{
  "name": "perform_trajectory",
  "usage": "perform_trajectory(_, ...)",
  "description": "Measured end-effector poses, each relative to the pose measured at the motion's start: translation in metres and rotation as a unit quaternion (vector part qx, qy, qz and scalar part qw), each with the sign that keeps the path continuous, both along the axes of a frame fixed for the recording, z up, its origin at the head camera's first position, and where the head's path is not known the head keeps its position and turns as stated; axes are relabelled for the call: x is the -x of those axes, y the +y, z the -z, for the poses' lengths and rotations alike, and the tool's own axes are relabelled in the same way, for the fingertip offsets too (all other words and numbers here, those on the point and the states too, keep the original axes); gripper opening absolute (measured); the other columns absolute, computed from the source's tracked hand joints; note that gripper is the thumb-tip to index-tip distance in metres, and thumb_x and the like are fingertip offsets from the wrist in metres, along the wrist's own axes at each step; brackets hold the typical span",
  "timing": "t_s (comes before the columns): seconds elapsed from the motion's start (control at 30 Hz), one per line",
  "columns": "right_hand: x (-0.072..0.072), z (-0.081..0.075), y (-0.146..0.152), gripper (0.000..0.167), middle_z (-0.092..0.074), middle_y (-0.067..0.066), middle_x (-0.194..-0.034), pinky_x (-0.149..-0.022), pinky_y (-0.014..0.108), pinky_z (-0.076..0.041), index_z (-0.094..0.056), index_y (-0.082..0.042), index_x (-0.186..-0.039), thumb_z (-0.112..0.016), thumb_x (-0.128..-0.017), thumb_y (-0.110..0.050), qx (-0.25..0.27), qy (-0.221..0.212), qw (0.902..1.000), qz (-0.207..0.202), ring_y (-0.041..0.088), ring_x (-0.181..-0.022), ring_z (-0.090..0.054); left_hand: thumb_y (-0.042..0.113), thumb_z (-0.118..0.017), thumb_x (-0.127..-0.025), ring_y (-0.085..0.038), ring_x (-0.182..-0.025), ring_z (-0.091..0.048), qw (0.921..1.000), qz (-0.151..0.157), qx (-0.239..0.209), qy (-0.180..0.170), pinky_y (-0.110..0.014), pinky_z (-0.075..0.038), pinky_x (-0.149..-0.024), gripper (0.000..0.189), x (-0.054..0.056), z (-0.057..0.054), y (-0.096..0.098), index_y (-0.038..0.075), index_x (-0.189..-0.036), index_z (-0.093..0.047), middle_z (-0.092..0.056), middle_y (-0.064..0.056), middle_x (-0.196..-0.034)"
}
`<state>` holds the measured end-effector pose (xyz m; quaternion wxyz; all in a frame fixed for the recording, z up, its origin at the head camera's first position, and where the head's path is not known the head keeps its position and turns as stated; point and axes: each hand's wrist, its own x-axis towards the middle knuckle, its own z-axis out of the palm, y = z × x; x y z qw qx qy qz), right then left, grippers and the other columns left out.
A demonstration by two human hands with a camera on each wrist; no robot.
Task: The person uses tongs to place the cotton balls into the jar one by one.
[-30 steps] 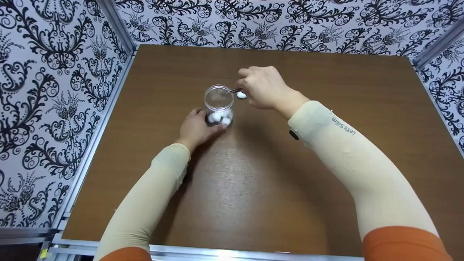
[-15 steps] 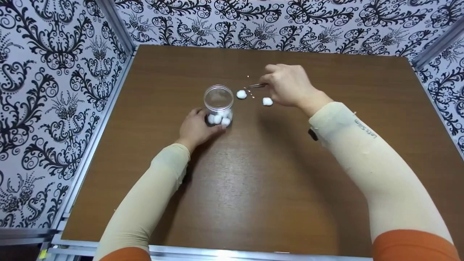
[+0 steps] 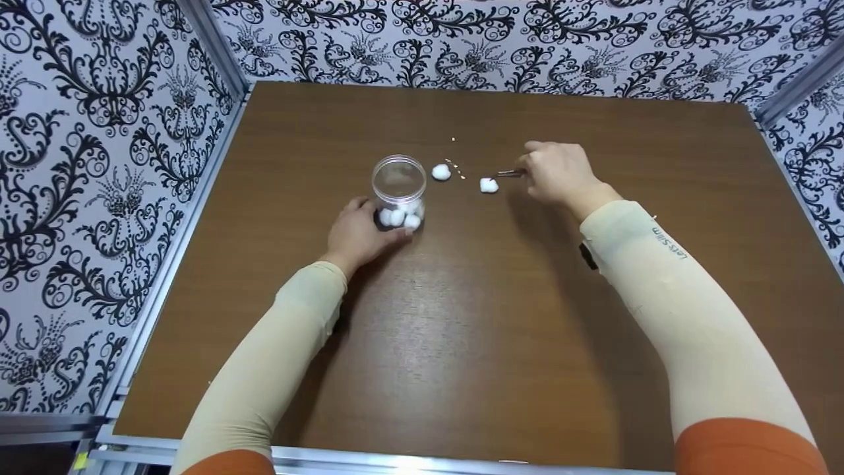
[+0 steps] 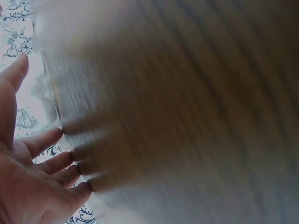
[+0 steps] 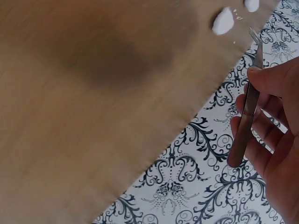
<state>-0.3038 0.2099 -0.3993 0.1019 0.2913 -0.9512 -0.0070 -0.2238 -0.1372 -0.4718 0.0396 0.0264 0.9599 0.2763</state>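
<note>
A clear round jar (image 3: 399,181) with white cotton balls (image 3: 397,218) inside stands on the brown table. My left hand (image 3: 356,234) holds it low down, thumb across the near side and fingers around the left. In the left wrist view the jar is pale and partly cut off beside the fingers. My right hand (image 3: 560,173) pinches metal tweezers (image 5: 246,112) between thumb and fingers. Their tips reach the edge of a loose cotton ball (image 3: 488,186) on the table; whether they touch it I cannot tell. A second cotton ball (image 3: 441,172) lies right of the jar.
Several tiny pale bits (image 3: 456,166) lie scattered between the two loose cotton balls. Patterned black-and-white walls (image 3: 475,49) stand behind and left of the table (image 3: 422,363). A metal rail (image 3: 369,456) runs along the near edge.
My right hand has moved right with the tweezers, from beside the jar's rim to the farther loose cotton ball, uncovering that ball and the tiny bits. The left hand and jar stay put.
</note>
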Motion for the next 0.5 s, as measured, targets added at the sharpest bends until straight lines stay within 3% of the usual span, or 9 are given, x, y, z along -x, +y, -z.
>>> perform_trajectory(0.5,0.007,0.012,-0.003,0.012,-0.056,0.008,-0.083,-0.057,0.053,-0.049,-0.073,-0.006,-0.088,-0.062,-0.083,-0.004,-0.02,-0.036,0.9991,0.007,0.034,-0.068,-0.06,0.062,-0.074,-0.079,-0.035,-0.134,-0.042,1.0,-0.004,-0.005,0.005,-0.049,-0.036,-0.106,0.086,-0.001,-0.002,0.001,0.012,-0.145,-0.051,-0.043,-0.016,-0.148)
